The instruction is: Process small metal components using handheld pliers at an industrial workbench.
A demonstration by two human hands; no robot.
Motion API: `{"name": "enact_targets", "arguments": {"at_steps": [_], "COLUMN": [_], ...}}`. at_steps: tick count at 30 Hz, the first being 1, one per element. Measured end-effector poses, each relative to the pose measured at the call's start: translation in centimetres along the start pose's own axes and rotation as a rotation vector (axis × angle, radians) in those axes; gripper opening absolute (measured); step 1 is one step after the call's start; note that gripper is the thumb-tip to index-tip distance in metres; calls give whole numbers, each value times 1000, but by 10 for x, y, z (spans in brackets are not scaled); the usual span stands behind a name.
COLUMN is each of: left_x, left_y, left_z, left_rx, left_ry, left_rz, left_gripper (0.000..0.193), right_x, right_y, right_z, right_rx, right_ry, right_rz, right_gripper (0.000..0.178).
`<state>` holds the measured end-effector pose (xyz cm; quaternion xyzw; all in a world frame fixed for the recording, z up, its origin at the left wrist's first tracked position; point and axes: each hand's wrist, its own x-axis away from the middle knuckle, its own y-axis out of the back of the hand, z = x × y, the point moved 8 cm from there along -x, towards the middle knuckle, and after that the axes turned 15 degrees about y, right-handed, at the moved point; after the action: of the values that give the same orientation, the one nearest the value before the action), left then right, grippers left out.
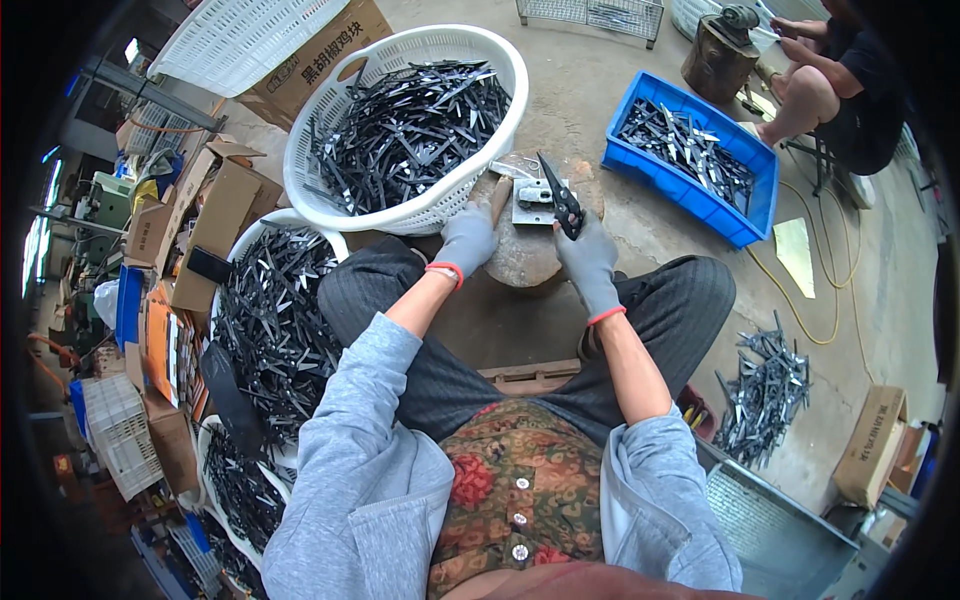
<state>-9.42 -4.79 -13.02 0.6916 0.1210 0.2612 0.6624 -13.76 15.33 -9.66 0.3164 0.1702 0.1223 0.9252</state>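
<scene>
My left hand [468, 240], in a grey glove with a red cuff, is closed round the wooden handle of a hammer [500, 194]. The hammer's head lies over the far side of a wooden stump [523, 262] between my knees. On the stump sits a small metal anvil block [536, 203]. My right hand [588, 258], gloved alike, grips a dark pair of scissors [562, 198] just right of the block. Its blades point up and away, tilted a little left. Whether the scissors touch the block I cannot tell.
A white basket [505, 120] heaped with dark scissor pieces stands beyond my left hand; another filled basket [335, 232] is at my left. A blue crate [690, 215] of scissors lies far right, near a seated person [850, 90]. More scissors [765, 395] lie on the right floor by a yellow hose [838, 285].
</scene>
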Motion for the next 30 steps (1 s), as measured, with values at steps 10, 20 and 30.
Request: {"name": "enact_targets", "arguments": {"at_steps": [10, 20, 30], "left_x": [-12, 60, 51], "left_y": [16, 71, 62], "left_z": [21, -21, -11], "left_rx": [878, 877, 749], "left_ry": [250, -249, -189], "left_rz": [223, -45, -89], "left_gripper": [24, 24, 31], "right_x": [-4, 4, 2], "right_y": [-10, -16, -18], "right_z": [-28, -21, -19], "right_rx": [550, 544, 510], "right_ry": [80, 177, 118], "right_rz": [121, 155, 170], "right_gripper": [35, 31, 31]}}
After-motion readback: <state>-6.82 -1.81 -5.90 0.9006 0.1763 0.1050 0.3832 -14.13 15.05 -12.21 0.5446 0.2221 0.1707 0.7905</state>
